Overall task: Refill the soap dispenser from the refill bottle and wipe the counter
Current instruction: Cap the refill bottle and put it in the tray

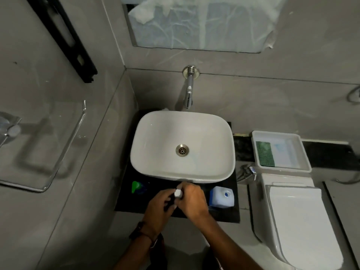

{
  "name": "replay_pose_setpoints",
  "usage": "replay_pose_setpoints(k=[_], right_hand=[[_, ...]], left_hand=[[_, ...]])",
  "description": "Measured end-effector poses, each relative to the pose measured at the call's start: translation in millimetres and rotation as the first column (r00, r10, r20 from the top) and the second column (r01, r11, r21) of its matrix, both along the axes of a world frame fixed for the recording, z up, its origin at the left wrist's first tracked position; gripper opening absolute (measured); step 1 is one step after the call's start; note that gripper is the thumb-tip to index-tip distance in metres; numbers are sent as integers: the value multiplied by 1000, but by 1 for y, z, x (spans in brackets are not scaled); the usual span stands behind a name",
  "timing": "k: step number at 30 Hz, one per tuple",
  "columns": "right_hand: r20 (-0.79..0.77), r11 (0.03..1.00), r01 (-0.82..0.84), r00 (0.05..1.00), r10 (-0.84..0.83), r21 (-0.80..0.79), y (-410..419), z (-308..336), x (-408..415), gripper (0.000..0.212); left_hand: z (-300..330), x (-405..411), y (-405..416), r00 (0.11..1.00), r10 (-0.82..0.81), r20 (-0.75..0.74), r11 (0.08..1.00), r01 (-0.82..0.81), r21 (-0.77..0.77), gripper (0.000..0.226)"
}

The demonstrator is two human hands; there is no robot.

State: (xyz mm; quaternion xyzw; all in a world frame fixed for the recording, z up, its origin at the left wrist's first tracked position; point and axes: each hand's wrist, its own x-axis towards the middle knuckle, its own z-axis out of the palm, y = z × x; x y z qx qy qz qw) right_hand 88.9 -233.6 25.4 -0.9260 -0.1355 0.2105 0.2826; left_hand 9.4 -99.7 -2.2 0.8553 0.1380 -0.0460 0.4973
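Observation:
Both my hands meet over the black counter (128, 201) in front of the white basin (183, 145). Between them stands the soap dispenser, of which only its white pump head (177, 192) shows. My left hand (158, 207) wraps the dispenser's body from the left. My right hand (192, 201) closes around the pump head from the right. A white refill bottle (222, 196) with a blue cap stands on the counter just right of my right hand. A green-capped blue bottle (137, 187) sits on the counter to the left.
A chrome tap (188, 94) juts from the wall above the basin. On the ledge at right a white tray (280, 168) holds a green scrub pad (265, 153) and a pale cloth. A toilet (296, 227) stands below it. A glass shelf (48, 145) hangs on the left wall.

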Motion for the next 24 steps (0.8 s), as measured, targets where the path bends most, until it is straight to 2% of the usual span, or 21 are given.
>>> replay_pose_setpoints(k=[4, 9, 15, 20, 24], right_hand=[[54, 996, 67, 996, -70, 57, -27, 31, 4, 17], [96, 984, 125, 986, -138, 128, -63, 57, 11, 31], [86, 941, 208, 967, -238, 267, -102, 67, 11, 33], [63, 917, 263, 954, -294, 301, -141, 55, 9, 50], [38, 900, 342, 930, -365, 270, -174, 32, 6, 66]], left_hand=[[17, 18, -20, 997, 4, 72, 998, 0, -59, 45], [41, 39, -51, 995, 15, 98, 997, -8, -75, 43], [60, 62, -83, 992, -35, 123, 996, 44, -73, 37], [61, 73, -106, 985, -130, 112, 988, 138, -69, 36], [56, 83, -120, 976, -201, 81, 976, 206, -64, 41]])
